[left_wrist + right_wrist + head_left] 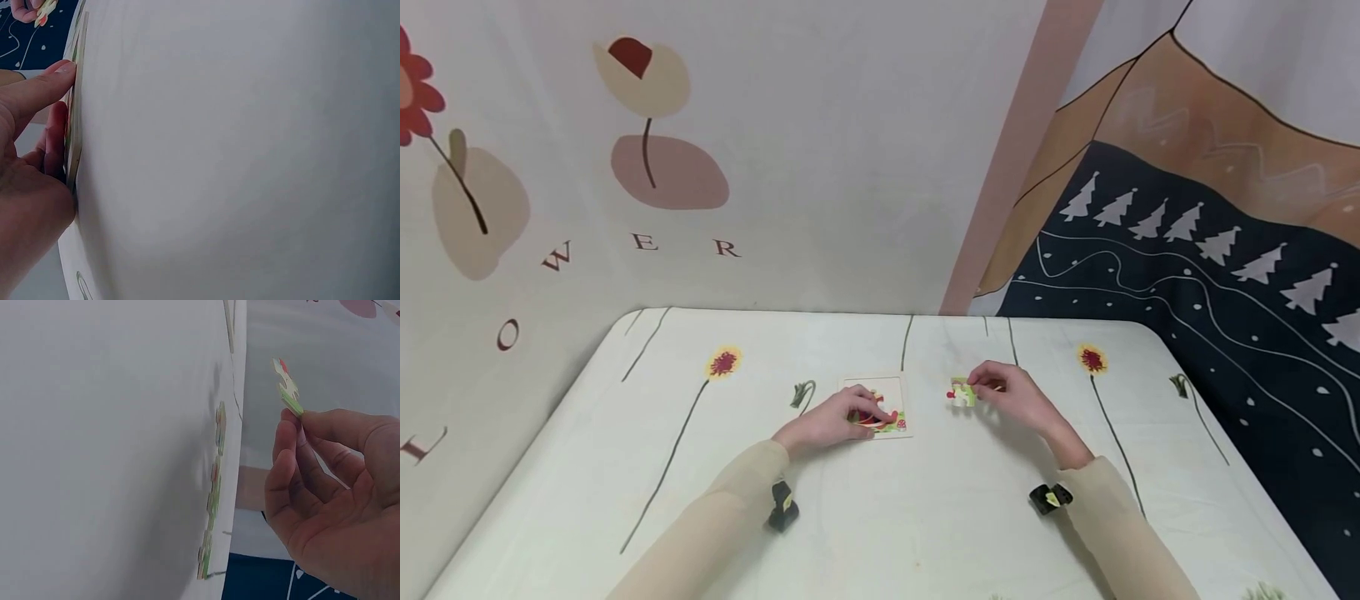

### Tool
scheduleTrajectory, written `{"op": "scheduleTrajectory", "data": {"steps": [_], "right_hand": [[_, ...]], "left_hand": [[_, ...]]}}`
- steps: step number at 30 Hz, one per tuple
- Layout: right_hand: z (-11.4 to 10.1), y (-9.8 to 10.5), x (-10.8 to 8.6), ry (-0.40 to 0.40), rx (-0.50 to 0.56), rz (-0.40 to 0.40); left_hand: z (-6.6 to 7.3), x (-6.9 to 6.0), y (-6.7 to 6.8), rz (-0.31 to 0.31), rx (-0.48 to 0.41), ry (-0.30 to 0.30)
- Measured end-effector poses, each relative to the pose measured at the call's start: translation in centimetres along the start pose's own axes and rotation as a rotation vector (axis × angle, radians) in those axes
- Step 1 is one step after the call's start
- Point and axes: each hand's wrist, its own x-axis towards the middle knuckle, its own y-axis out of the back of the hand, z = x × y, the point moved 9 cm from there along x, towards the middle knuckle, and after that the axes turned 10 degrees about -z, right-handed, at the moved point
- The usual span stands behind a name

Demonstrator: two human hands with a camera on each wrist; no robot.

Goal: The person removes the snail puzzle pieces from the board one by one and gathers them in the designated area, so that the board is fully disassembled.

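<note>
Head view shows the right hand (1011,393) pinching a jigsaw piece (960,392) between thumb and fingers, raised above the tabletop (925,517) — to the right of a puzzle board (891,385). On that board rests the left hand (835,419), its thumb spread from the fingers. Right wrist view adds loose pieces (214,495) — lying in a row on the tabletop.

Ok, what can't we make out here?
- Part of the puzzle board's picture: head view, under the left hand.
- Loose pieces' prints: right wrist view, seen nearly edge-on.
- One corner of the held piece: head view, behind fingertips of the right hand.
- Most of the right hand: left wrist view, cut off top left.
</note>
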Motion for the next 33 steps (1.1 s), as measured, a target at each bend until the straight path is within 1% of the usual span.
{"op": "scheduleTrajectory", "data": {"steps": [4,11,16,23,29,33], "right_hand": [[0.5,0.6,-0.7,-0.006,-0.007,0.017],[1.3,1.4,-1.7,-0.02,0.003,0.035],[1.8,1.7,-2.2,-0.026,0.014,0.043],[2.5,2.0,-2.7,-0.058,-0.004,0.053],[3.3,2.3,-3.2,-0.093,0.011,0.059],[3.4,2.5,-3.5,-0.086,0.025,0.057]], "left_hand": [[0.1,0.0,0.0,0.001,0.0,0.006],[-0.2,0.1,-0.2,-0.002,-0.004,0.005],[-0.3,0.1,-0.2,-0.005,-0.021,0.008],[-0.3,0.1,-0.2,-0.004,-0.033,0.019],[-0.2,0.1,-0.1,-0.002,-0.025,0.003],[-0.2,0.1,-0.1,-0.002,-0.014,-0.001]]}}
